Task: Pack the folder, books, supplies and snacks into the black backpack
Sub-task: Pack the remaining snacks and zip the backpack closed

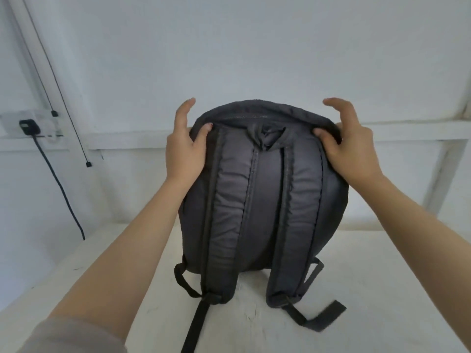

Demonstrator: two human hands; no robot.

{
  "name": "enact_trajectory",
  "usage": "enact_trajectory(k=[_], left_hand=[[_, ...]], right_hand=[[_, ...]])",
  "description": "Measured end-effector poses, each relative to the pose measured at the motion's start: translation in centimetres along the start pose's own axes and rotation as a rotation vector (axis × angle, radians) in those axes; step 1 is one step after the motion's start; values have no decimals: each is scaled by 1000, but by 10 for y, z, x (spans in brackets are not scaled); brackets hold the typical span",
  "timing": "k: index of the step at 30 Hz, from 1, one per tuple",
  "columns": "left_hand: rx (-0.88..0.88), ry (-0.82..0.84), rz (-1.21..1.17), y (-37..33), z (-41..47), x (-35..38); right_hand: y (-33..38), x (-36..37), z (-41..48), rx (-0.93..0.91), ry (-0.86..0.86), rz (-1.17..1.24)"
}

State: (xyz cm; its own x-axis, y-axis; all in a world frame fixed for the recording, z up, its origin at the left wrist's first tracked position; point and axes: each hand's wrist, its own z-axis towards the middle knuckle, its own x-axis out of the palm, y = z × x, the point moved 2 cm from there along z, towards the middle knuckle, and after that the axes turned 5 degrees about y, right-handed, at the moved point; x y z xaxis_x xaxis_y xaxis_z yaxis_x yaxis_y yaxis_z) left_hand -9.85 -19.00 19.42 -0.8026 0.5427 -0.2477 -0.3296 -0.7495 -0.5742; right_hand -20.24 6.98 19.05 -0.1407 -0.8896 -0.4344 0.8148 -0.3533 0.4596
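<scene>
The left hand (183,151) and right hand (355,151) flank the upright black backpack (262,200), each grip open, thumb pressing its top, fingers lifted; white tabletop (369,276), wall socket (30,126) at left.

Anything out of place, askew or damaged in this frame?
Nothing serious. The black backpack stands upright on the table, left hand and right hand at its top corners. Its carry loop is crumpled, and a loose strap end sprawls sideways.
</scene>
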Motion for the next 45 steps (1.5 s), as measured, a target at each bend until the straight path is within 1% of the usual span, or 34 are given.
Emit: enact_trajectory(k=[2,3,4,6,7,8,9,12,13,15,16,20,21,22,25,27,29,30,32,34,37,45], left_hand=[[-61,10,69,12,12,7],[-90,-1,101,18,14,9],[-113,-19,122,24,15,10],[-120,-62,134,36,13,9],[-103,-76,131,41,11,10],[-77,-80,121,44,9,10],[-50,-76,99,46,7,11],[-9,-47,0,41,2,7],[4,-22,-15,38,0,3],[80,86,14,32,-12,-2],[147,147,91,31,-21,-2],[452,349,628,44,-67,22],[474,378,704,52,-73,29],[453,387,747,61,-76,36],[290,380,787,83,-65,52],[192,386,815,98,-57,64],[127,389,830,114,-52,78],[109,390,830,121,-51,84],[97,381,835,135,-49,94],[103,368,856,143,-47,100],[95,374,876,152,-42,104],[-5,525,870,163,-35,111]], right_hand=[[-10,2,9,73,30,36],[-13,2,8,100,39,105],[-14,3,3,116,65,219],[-18,11,-20,110,184,459],[-20,18,-35,104,247,510],[-21,25,-49,102,285,521],[-23,30,-58,109,285,523],[-30,37,-61,140,209,531],[-31,37,-57,141,201,527],[-33,39,-47,173,192,528],[-35,40,-41,192,186,526],[-47,50,-17,249,181,510],[-52,54,-10,260,189,498],[-57,59,-3,275,199,471],[-72,76,13,271,173,329],[-78,90,12,177,194,176],[-86,107,-1,85,277,15],[-92,116,-9,77,311,-39],[-104,130,-22,136,347,-98],[-114,140,-26,192,343,-133],[-123,150,-23,193,334,-218],[-129,161,-19,226,363,-371]])
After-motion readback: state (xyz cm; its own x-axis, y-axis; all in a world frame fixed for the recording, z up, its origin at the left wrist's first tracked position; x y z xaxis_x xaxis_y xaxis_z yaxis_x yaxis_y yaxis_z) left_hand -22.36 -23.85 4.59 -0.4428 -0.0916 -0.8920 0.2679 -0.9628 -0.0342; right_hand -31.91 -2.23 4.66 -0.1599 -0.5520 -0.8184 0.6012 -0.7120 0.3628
